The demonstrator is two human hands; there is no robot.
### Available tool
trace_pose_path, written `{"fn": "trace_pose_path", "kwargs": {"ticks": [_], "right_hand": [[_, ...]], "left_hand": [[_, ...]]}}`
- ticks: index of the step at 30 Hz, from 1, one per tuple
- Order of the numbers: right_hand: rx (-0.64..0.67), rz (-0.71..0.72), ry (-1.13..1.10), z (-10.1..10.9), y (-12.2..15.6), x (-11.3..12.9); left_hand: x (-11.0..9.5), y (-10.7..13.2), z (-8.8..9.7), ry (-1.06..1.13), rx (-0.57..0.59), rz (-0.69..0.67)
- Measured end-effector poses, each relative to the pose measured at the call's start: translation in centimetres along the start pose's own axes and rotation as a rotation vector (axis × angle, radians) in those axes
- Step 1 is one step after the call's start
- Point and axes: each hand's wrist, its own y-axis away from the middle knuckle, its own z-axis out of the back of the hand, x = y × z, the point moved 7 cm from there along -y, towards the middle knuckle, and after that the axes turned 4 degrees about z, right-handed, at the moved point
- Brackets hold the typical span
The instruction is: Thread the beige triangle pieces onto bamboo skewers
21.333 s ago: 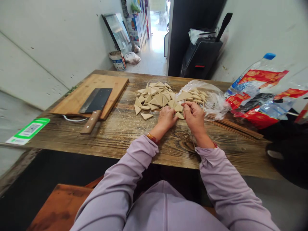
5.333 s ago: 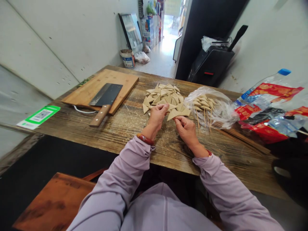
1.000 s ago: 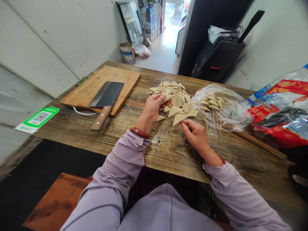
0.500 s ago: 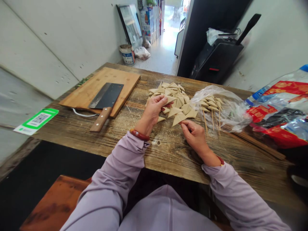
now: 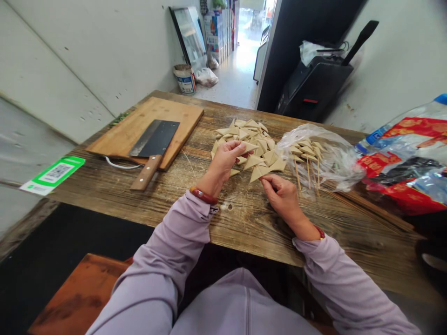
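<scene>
My left hand point(image 5: 226, 158) pinches a flat beige tofu-skin triangle point(image 5: 249, 147) between thumb and fingers, above the front of a pile. To its right, my right hand point(image 5: 281, 193) is closed, with thumb and forefinger pressed at the lower edge of another beige triangle point(image 5: 259, 172). It seems to grip a skewer there, but the stick is mostly hidden in the fingers. Many loose triangles form the pile point(image 5: 260, 135) behind both hands. In a clear plastic bag point(image 5: 335, 163) at the right lie filled skewers point(image 5: 307, 151), their bare stick ends pointing toward me.
At the left, a cleaver point(image 5: 153, 139) lies on a wooden cutting board point(image 5: 185, 111), its handle over the front edge. A bundle of thin sticks point(image 5: 373, 209) lies beside the bag. Red packaging and a bottle point(image 5: 401, 158) crowd the table's right end.
My left hand has shifted very slightly to the right with its triangle. The right hand stays almost in place.
</scene>
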Motion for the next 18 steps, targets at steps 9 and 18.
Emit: {"fn": "trace_pose_path", "kwargs": {"ticks": [9,18], "right_hand": [[0.004,-0.014,-0.069,-0.04,-0.21,0.15],[-0.015,-0.042,-0.028,-0.23,-0.22,0.11]], "left_hand": [[0.26,0.01,-0.35,0.033,0.026,-0.013],[0.55,0.12,-0.90,0.076,0.055,0.004]]}}
